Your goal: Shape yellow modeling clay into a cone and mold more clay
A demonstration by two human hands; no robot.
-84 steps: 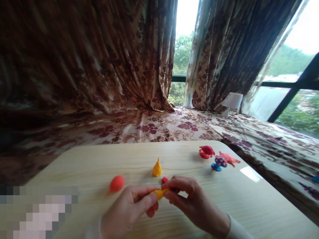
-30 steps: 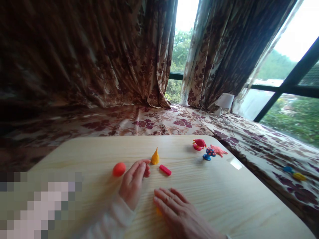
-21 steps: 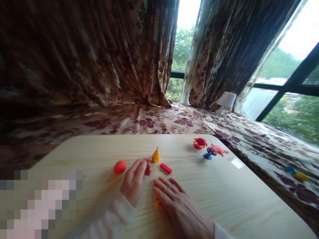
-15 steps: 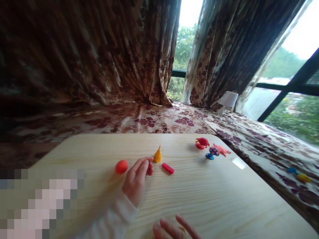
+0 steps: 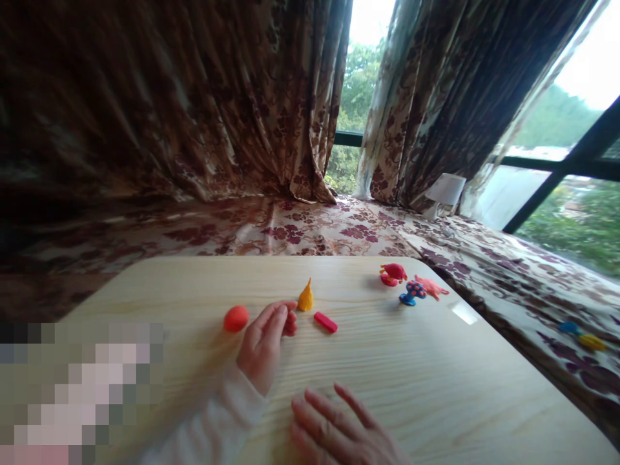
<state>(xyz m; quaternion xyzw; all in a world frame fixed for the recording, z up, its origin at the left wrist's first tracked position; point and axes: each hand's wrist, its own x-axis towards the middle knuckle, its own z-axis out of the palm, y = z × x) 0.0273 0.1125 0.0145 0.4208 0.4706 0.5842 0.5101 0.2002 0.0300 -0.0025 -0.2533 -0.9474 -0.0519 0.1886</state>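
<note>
Over the pale table [image 5: 436, 387], the right hand [image 5: 339, 429] spreads its fingers, palm down as if pressing; anything beneath is hidden. The left hand [image 5: 264, 342] curls, its grip unclear, beside the yellow cone [image 5: 305, 298], probably upright thanks to its broad base, near the pink stick [image 5: 325, 322].

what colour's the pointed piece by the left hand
Yellow: the pointed piece, in the head view.

The bottom edge cuts off the right hand [image 5: 339, 426], its underside hidden. The left hand [image 5: 265, 342] hides its palm; pixel blocks [image 5: 80, 394] mask the lower-left corner.
</note>
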